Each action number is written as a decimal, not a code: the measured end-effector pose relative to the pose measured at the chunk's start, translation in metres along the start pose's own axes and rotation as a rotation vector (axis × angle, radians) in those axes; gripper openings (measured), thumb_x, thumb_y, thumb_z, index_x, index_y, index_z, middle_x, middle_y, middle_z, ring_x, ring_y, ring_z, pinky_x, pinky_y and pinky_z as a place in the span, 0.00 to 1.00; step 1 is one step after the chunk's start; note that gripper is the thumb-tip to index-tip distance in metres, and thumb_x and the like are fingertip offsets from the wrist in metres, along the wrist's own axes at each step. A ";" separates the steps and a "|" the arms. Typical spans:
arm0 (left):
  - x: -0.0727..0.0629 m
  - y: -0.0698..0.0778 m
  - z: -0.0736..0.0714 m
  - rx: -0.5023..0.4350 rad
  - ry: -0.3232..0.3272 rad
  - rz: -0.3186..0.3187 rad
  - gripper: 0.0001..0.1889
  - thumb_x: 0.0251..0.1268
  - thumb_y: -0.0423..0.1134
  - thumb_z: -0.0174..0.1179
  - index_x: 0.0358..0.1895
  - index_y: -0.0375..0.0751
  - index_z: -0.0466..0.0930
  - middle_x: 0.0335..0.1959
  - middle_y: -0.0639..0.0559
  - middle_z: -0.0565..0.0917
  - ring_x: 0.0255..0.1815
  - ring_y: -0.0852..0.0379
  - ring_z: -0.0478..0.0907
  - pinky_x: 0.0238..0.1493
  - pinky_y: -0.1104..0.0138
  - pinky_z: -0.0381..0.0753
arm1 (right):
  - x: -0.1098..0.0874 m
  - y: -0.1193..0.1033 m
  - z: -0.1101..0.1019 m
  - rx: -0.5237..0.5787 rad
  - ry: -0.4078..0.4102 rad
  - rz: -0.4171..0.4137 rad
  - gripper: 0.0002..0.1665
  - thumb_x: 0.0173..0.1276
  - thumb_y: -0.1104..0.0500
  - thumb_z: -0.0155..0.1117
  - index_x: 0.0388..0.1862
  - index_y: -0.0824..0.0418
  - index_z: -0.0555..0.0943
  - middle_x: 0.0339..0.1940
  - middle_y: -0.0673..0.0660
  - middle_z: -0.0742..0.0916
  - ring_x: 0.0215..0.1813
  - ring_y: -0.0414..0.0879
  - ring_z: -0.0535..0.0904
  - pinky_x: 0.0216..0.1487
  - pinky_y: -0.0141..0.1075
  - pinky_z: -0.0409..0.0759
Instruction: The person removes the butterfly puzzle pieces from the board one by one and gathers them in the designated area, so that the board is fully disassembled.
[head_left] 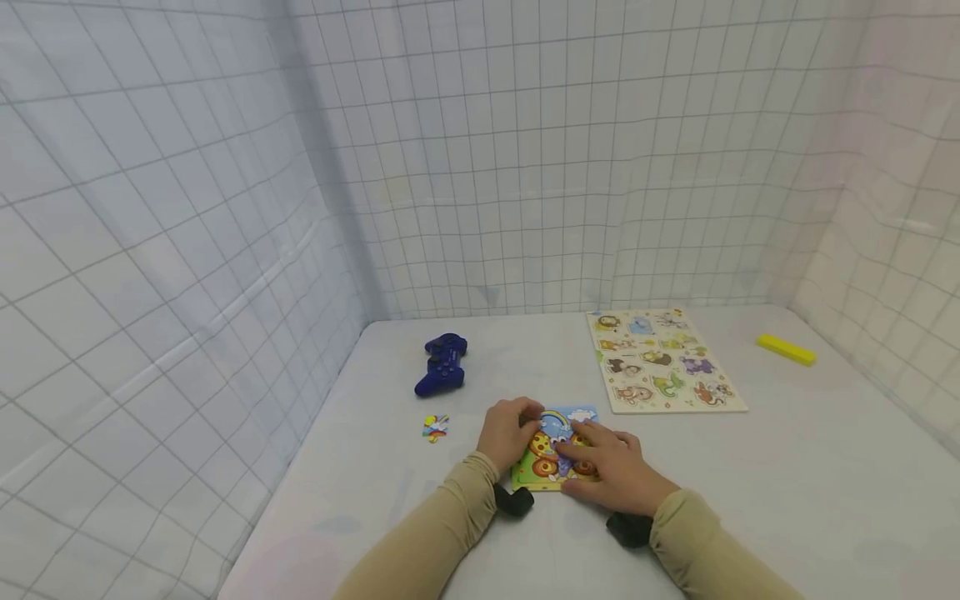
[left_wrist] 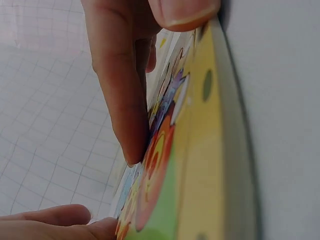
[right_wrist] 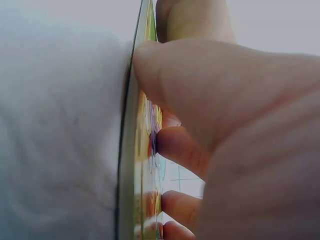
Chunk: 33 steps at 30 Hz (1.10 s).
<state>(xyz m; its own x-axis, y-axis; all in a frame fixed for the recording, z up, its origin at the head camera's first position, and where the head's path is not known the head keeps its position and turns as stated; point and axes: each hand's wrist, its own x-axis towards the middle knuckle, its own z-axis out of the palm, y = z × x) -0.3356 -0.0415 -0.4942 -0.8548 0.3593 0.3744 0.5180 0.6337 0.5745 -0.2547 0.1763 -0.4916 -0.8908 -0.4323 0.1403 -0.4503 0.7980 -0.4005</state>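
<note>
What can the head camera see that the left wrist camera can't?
Only the head view shows the dark-blue, two-handled game controller and the small, multicoloured loose puzzle piece.

Only the left wrist view clearly shows the right thumbnail, up close.

Both show the flat, colourful butterfly picture board, with the left hand and right hand at it.

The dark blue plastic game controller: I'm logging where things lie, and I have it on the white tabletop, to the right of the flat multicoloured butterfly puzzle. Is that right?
Not quite: the side is wrong. The head view shows the dark blue plastic game controller on the white tabletop, to the left of the flat multicoloured butterfly puzzle.
</note>
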 end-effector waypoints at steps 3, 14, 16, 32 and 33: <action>0.000 0.001 0.001 -0.029 0.010 -0.015 0.10 0.67 0.33 0.69 0.50 0.45 0.87 0.42 0.53 0.91 0.45 0.57 0.86 0.51 0.62 0.83 | 0.000 -0.001 -0.001 0.005 -0.012 0.008 0.38 0.68 0.29 0.63 0.72 0.43 0.77 0.80 0.60 0.69 0.82 0.62 0.58 0.67 0.66 0.57; -0.002 0.004 -0.003 -0.052 0.083 -0.022 0.11 0.68 0.35 0.68 0.51 0.47 0.86 0.42 0.55 0.90 0.48 0.53 0.82 0.56 0.56 0.79 | 0.003 -0.005 -0.005 -0.004 -0.017 0.015 0.38 0.68 0.29 0.64 0.72 0.42 0.78 0.80 0.59 0.69 0.81 0.61 0.60 0.67 0.66 0.57; -0.002 0.004 -0.004 -0.045 0.102 -0.002 0.11 0.68 0.35 0.68 0.51 0.47 0.86 0.42 0.54 0.90 0.48 0.53 0.82 0.55 0.56 0.79 | 0.003 -0.005 -0.005 -0.004 -0.010 0.015 0.38 0.67 0.29 0.65 0.71 0.42 0.78 0.80 0.59 0.70 0.81 0.61 0.60 0.67 0.66 0.57; -0.035 -0.072 -0.098 0.026 0.129 -0.136 0.12 0.62 0.35 0.72 0.49 0.47 0.88 0.39 0.56 0.90 0.51 0.49 0.83 0.56 0.51 0.79 | -0.001 -0.002 -0.007 -0.017 -0.038 0.031 0.39 0.66 0.28 0.64 0.72 0.41 0.77 0.80 0.58 0.69 0.82 0.59 0.60 0.71 0.70 0.53; -0.036 -0.077 -0.100 0.022 0.111 -0.150 0.12 0.63 0.35 0.72 0.49 0.47 0.88 0.40 0.56 0.90 0.51 0.49 0.83 0.57 0.51 0.79 | -0.001 -0.001 -0.008 -0.015 -0.040 0.033 0.38 0.66 0.28 0.64 0.72 0.41 0.77 0.81 0.58 0.69 0.82 0.59 0.60 0.71 0.70 0.53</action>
<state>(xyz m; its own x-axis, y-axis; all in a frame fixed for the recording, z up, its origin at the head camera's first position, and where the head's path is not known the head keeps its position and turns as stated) -0.3412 -0.1716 -0.4792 -0.9131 0.1827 0.3646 0.3833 0.6895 0.6146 -0.2537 0.1792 -0.4840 -0.9023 -0.4215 0.0907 -0.4216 0.8183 -0.3907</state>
